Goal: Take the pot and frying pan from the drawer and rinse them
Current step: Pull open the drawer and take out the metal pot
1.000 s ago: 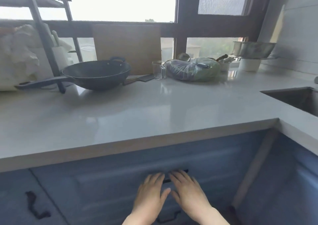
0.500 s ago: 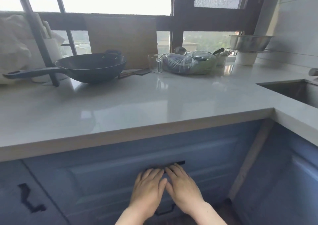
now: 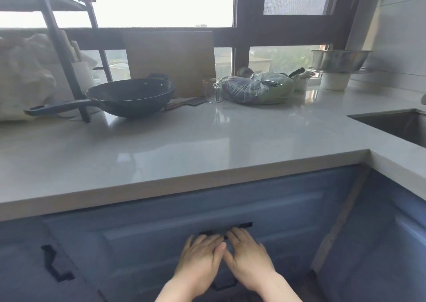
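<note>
Both hands on the drawer front [image 3: 161,228], flat and side by side: left hand [image 3: 200,258] and right hand [image 3: 247,255], fingers extended and loosely together, fingertips at the black bar handle [image 3: 227,229], holding nothing. Can't tell if any fingers are hooked behind the bar. Drawer looks shut, so the pot isn't visible, presumably inside. A dark wok-style frying pan [image 3: 129,96] already sits on the desk [image 3: 207,144] at back left, long handle pointing left; can't say if it's the task's pan. Sink [image 3: 396,126] is at far right. Handling guess: drawer probably loaded and heavy, so pull the bar at centre with both hands, evenly. Pan is rigid, likely weighty and front-heavy: grip the long handle and support the small loop handle on the far rim. It will be slippery once wet.
</note>
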